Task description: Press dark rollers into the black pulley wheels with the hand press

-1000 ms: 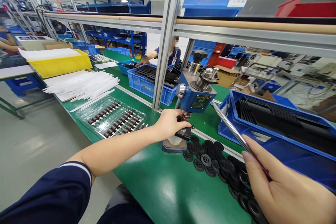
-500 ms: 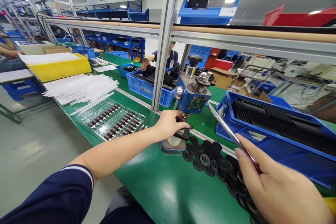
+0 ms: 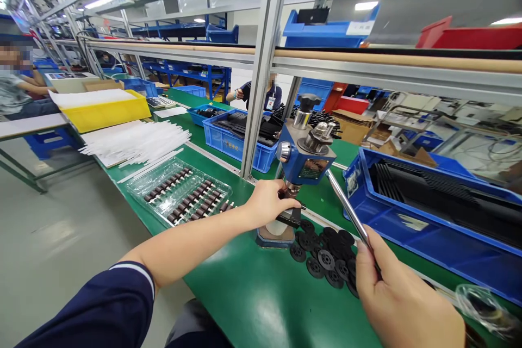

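A blue arbor press point(image 3: 309, 147) stands on the green bench. My left hand point(image 3: 269, 204) is closed under its ram, at the black fixture block point(image 3: 290, 216) on the base; its fingertips are partly hidden, and what they pinch cannot be made out. The fingers of my right hand point(image 3: 408, 288) wrap round the lower end of the press's steel lever point(image 3: 346, 201), which slants down toward me. Black ridged discs point(image 3: 326, 259) lie heaped right of the base, partly behind my right hand.
Left of the press, a clear plastic tray point(image 3: 138, 190) holds rows of brown-and-white rollers. White strips point(image 3: 138, 141) lie beyond it, near a yellow bin point(image 3: 106, 114). Blue bins point(image 3: 432, 220) with black parts stand right and behind. A metal post point(image 3: 261, 70) rises behind the press. A person point(image 3: 274, 95) sits opposite.
My right hand and the lever's lower end have swung inward toward the press, so the lever is steeper. My left hand stays at the fixture. The person opposite has lifted a hand from the bin.
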Action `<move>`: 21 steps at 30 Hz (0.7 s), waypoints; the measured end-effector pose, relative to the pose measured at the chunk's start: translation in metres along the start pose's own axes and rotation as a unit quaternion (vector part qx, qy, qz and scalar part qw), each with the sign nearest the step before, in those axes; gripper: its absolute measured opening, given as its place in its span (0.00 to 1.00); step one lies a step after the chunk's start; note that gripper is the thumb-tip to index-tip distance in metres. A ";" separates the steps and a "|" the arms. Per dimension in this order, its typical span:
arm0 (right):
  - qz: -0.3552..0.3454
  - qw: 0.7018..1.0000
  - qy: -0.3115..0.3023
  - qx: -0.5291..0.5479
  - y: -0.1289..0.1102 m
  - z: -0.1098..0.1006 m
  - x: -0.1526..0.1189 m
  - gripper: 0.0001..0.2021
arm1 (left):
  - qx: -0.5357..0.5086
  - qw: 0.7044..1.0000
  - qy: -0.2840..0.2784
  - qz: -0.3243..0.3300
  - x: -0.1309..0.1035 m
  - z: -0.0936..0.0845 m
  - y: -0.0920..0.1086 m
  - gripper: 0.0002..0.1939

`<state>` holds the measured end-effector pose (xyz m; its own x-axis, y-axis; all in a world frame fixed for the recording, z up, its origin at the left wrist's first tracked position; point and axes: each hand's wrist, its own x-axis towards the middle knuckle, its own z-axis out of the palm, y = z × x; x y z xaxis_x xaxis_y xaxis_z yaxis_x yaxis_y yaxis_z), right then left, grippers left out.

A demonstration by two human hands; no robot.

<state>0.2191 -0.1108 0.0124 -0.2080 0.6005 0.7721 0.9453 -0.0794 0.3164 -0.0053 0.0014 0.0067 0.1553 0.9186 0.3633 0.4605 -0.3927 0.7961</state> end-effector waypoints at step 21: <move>0.018 0.999 -0.002 -0.032 -0.001 0.007 -0.006 0.15 | -0.009 1.000 -0.004 -0.015 0.001 0.002 0.001 0.19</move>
<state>0.2214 -0.1092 0.0038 -0.1721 0.5995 0.7817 0.9344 -0.1519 0.3223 -0.0032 0.0019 0.0068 0.1494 0.9304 0.3348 0.4491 -0.3655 0.8153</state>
